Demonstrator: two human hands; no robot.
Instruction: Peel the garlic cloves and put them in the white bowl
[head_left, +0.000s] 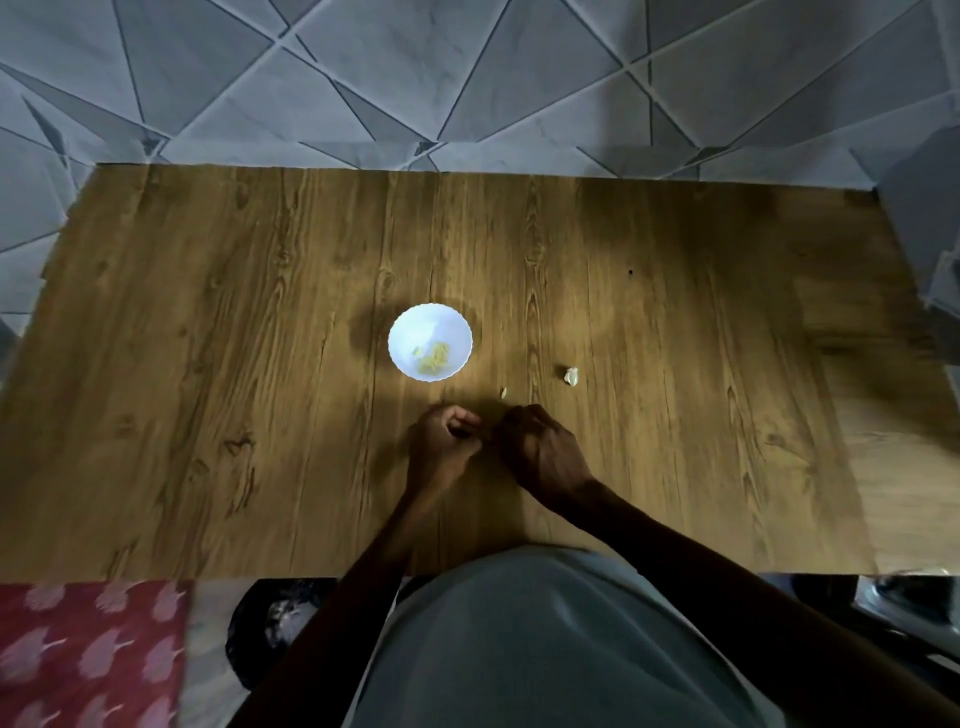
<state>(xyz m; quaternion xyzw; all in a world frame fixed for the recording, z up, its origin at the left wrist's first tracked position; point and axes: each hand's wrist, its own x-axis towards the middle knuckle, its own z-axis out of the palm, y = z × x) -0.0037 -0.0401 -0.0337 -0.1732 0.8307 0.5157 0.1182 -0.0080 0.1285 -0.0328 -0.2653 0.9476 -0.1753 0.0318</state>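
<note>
My left hand (441, 440) and right hand (540, 451) met just on my side of the white bowl (410, 325), both with fingers curled in and fingertips drawn together where the two touched. Whatever they pinched was hidden between them, so I could not tell what it was. In the bowl lay a small heap of yellowish peeled cloves (434, 356), gathered toward the rim nearest me. Between the bowl and my right hand sat a little pale garlic scrap (503, 392), a sliver whose long axis ran roughly away from me. Farther right of the bowl, well apart from it, lay a lumpy white garlic piece (571, 375); I could not tell which way it pointed. The wooden table (208, 338) stretched wide to both sides of the bowl and well beyond it to the far edge, where the grey tiled floor (363, 78) began; the near edge ran against my body.
</note>
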